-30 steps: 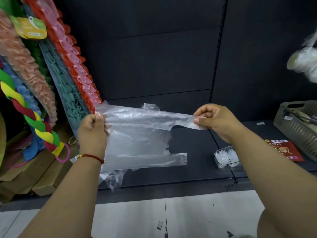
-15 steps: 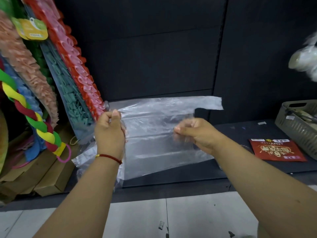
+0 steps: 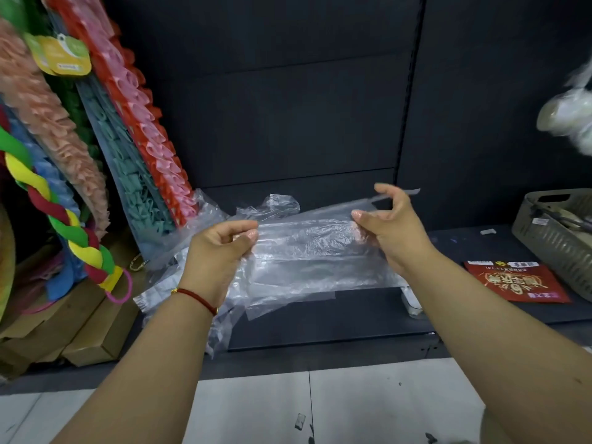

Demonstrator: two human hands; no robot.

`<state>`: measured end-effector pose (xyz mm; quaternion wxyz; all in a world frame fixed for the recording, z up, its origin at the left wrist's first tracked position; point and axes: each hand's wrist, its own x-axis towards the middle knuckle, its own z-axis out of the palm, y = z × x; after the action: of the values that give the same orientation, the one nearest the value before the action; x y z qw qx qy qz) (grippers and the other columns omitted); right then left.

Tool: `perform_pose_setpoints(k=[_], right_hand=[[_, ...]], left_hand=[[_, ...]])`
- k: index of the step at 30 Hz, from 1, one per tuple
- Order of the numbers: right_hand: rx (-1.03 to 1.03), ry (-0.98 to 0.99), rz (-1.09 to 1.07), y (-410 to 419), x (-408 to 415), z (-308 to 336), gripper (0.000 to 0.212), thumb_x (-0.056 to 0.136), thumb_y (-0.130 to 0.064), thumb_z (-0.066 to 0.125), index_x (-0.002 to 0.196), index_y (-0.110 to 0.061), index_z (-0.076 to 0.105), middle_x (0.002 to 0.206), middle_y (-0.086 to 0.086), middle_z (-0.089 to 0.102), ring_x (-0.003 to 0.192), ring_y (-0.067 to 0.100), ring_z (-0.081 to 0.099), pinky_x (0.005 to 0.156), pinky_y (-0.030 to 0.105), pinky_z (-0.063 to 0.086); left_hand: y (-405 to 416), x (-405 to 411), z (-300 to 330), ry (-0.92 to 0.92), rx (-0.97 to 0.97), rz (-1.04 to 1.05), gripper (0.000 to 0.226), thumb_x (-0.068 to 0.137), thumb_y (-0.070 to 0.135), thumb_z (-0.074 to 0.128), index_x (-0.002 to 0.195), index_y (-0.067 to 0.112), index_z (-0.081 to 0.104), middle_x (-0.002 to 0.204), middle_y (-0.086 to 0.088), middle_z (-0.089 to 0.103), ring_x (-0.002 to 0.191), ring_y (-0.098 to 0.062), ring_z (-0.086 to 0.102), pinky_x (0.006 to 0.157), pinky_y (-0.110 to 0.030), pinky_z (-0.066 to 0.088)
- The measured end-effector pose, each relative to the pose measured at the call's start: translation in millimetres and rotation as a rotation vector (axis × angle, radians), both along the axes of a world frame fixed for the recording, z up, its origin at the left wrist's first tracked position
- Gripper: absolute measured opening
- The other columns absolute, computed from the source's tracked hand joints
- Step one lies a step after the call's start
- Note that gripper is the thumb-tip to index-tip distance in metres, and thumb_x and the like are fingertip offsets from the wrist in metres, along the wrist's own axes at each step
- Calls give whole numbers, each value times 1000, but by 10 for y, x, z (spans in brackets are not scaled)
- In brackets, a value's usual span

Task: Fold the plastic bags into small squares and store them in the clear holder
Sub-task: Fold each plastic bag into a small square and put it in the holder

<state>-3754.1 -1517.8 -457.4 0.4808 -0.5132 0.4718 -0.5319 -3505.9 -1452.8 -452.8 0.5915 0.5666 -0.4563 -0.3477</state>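
Both hands pinch the plastic bag (image 3: 307,251) above the dark shelf (image 3: 320,318): left hand (image 3: 221,248) and right hand (image 3: 389,227) at opposite ends, long axis sideways between them, so neither's nearer.

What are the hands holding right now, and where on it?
Both hold one clear plastic bag: left hand pinches its left end, right hand pinches its upper right edge.

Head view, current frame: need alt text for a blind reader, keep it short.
Two bare hands hold a clear plastic bag stretched in the air above a dark shelf; the left hand and right hand each pinch an end. A red packet and a grey basket sit at right, colourful trims at left.
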Motion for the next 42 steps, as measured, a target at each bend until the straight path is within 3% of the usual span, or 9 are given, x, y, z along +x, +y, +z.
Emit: perform_pose_setpoints(k=[5,10,14,22,26,28,33,36,42], right_hand=[[-85,119,112,32,-44,63,21,90,-12,68,109,-21,66,71,-4,66,67,10,61,74,30,52],[-63,337,204,27,-94,111,34,77,-5,79,102,-26,69,80,-9,58,67,3,53,65,16,47],[-95,453,157,-12,-116,121,29,82,-8,76,105,-25,69,76,-9,54,61,1,50,59,13,44],[-172,625,33,-43,-140,125,10,90,-22,69,81,-27,67,100,-5,58,84,11,58,77,25,48],[-158,514,76,-29,-148,142,16,93,-24,63,77,-22,64,110,-3,56,95,11,56,88,27,44],[-113,447,115,2,-140,150,17,95,-29,58,81,-20,63,100,-1,64,90,14,57,86,33,45],[-210,480,68,86,-31,140,20,101,-26,46,87,-15,55,80,-5,66,79,10,58,73,16,44],[-261,567,7,102,5,115,18,103,-28,43,89,-18,48,76,-8,55,69,3,49,58,12,37],[-256,558,-24,126,24,123,12,100,-32,50,98,-20,46,76,-6,56,66,5,51,52,12,38]], left_hand=[[-11,15,-5,-24,8,6,31,83,4,73,100,29,70,86,1,71,77,-8,62,81,-21,52],[13,34,31,-54,11,-2,36,79,3,77,107,24,70,69,7,66,71,-1,67,75,-8,48],[10,48,50,-116,10,43,25,76,6,81,97,16,73,86,-1,75,80,-5,70,65,-2,46],[25,22,59,-230,-28,81,17,74,6,82,74,13,66,63,4,61,57,-3,58,58,-10,46],[17,27,74,-245,-41,41,23,83,12,75,71,20,57,90,7,59,85,-3,54,74,-19,39],[20,5,83,-150,-68,-41,23,89,9,67,73,20,53,100,12,63,98,2,56,83,-19,37],[-12,-122,-10,-91,-130,55,22,99,16,53,80,22,43,60,11,51,56,-4,47,63,-26,44],[11,-182,-45,-233,-224,105,21,101,20,48,84,25,38,59,1,47,47,-8,43,48,-23,39],[-5,-138,-36,-305,-255,211,13,98,25,55,103,33,46,63,-3,50,51,-14,43,52,-27,38]])
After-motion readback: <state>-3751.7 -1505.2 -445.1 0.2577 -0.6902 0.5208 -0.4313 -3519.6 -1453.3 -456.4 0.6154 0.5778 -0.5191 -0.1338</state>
